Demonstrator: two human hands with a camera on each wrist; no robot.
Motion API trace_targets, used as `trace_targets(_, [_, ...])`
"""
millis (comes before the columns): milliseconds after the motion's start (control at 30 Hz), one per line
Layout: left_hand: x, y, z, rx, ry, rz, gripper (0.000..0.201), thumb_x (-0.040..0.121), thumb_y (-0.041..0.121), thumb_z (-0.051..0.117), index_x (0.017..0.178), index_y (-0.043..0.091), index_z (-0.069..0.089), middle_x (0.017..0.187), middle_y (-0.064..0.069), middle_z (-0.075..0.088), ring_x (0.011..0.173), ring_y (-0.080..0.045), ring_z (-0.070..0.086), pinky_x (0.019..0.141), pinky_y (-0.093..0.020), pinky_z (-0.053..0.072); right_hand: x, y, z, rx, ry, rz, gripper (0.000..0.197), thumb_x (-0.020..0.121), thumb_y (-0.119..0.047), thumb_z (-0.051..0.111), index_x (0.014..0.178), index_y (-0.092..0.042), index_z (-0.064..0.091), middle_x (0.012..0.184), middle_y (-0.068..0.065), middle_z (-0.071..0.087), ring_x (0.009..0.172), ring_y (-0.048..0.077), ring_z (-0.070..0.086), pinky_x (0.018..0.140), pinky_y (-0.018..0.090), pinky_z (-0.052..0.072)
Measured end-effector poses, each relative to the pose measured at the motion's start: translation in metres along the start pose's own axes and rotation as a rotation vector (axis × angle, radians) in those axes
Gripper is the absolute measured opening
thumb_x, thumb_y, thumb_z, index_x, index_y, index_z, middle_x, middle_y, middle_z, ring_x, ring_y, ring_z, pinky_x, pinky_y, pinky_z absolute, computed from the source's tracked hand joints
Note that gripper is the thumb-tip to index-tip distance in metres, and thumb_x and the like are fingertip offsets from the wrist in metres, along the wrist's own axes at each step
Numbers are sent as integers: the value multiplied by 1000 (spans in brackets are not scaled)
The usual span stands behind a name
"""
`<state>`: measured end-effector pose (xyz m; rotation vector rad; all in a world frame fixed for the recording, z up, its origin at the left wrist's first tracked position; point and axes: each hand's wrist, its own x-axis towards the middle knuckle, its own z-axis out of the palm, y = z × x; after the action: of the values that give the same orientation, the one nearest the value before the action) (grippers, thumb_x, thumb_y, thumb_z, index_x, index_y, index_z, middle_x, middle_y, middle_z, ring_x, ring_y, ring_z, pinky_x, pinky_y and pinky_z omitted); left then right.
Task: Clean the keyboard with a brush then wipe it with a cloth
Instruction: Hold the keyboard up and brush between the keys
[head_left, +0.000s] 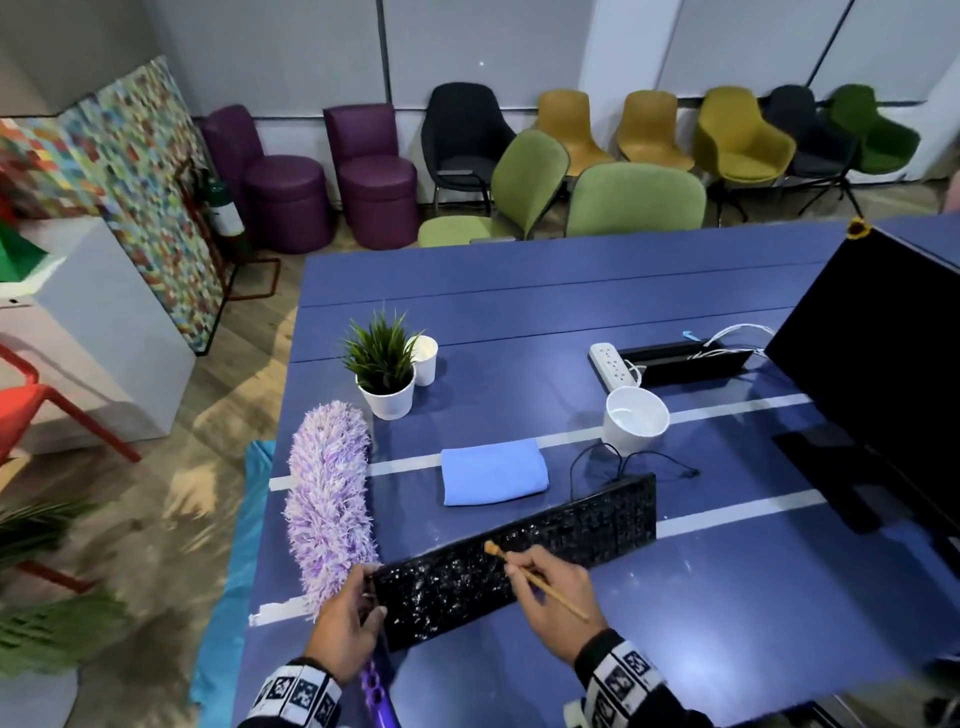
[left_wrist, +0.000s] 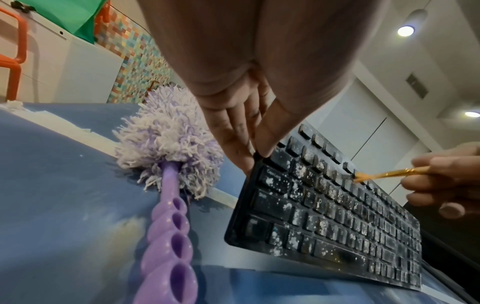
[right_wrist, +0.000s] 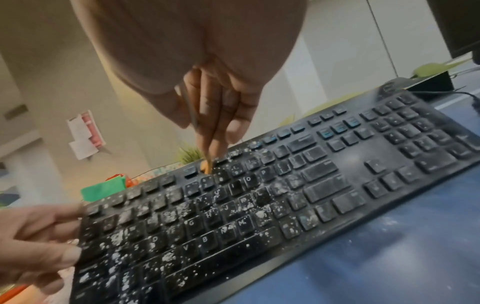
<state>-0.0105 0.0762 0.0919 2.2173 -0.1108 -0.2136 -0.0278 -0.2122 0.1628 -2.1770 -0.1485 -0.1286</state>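
A black keyboard (head_left: 571, 525) speckled with white crumbs lies slantwise on the blue table (head_left: 519, 291). My left hand (head_left: 363, 597) pinches its left end, thumb on the corner keys (left_wrist: 262, 144). My right hand (head_left: 524, 571) holds a thin wooden brush (head_left: 566, 603) like a pen. The brush's orange bristles (right_wrist: 207, 165) touch the upper key rows near the keyboard's middle (left_wrist: 361, 176). The crumbs lie thickest on the left half of the keyboard (right_wrist: 155, 236). A folded light-blue cloth (head_left: 493, 470) lies just behind the keyboard, untouched.
A purple fluffy duster (head_left: 330, 499) lies left of the keyboard, its handle (left_wrist: 168, 236) beside my left wrist. Behind stand a potted plant (head_left: 387, 374), a paper cup (head_left: 423, 358), a white cup (head_left: 635, 421) and a power strip (head_left: 613, 364). A black monitor (head_left: 883, 353) stands right.
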Motion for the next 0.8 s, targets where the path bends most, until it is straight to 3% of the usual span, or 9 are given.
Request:
trace_targets(100, [2,3,-3,-21,14,19,71,80,-7,62,107,55,39,95,37,65,81,9,66,75,-2,44,7,4,2,-22,92,129,12,88,-11,62,80,-19,62,61,-8,60,54,1,56,46,5,37])
trace_targets(200, [2,1,-1,-10,11,11,66,80,-5,62,110,48,40,97,35,66,84,8,66,77,-7,49,11,19,-9,-84,279,230,13,85,-7,63,78,-18,62,58,-3,63,57,-1,59,45,2,36])
trace_targets(267, [3,-2,-1,-11,12,3,58,80,-4,63,112,40,43,98,33,67,85,7,67,80,-14,51,11,16,-8,-78,186,176,12,86,-10,63,80,-20,62,62,-5,65,59,4,61,49,5,41])
trace_targets(367, [4,-4,0,3,-3,10,49,80,-6,63,110,29,48,98,35,66,84,7,67,78,-8,50,11,9,-5,-35,41,102,11,87,-11,62,83,-22,63,64,-6,65,55,6,60,50,11,44])
trace_targets(467, [3,-3,-1,-23,-1,11,47,80,-8,62,111,25,49,98,34,66,83,7,67,76,-4,48,11,11,-8,-8,126,94,12,87,-13,63,81,-23,63,61,-8,64,54,7,58,50,13,44])
trace_targets(533, [4,-5,-1,-25,11,12,47,80,-7,61,112,26,49,98,31,67,84,5,68,78,-8,51,12,16,-11,-26,151,127,16,86,-10,63,78,-24,61,61,-7,64,54,7,59,49,12,44])
trace_targets(667, [7,-5,0,-44,16,20,51,80,-8,59,113,29,48,98,24,69,85,-1,69,81,-17,53,15,29,-24,-43,365,157,28,81,-2,66,74,-28,59,60,-9,65,57,2,62,50,6,42])
trace_targets(800, [10,-10,-1,-50,9,26,54,80,-9,59,114,31,47,98,20,70,86,-3,70,81,-16,53,12,13,-12,-36,105,98,15,87,-11,63,81,-25,63,64,-7,66,55,7,61,48,15,48])
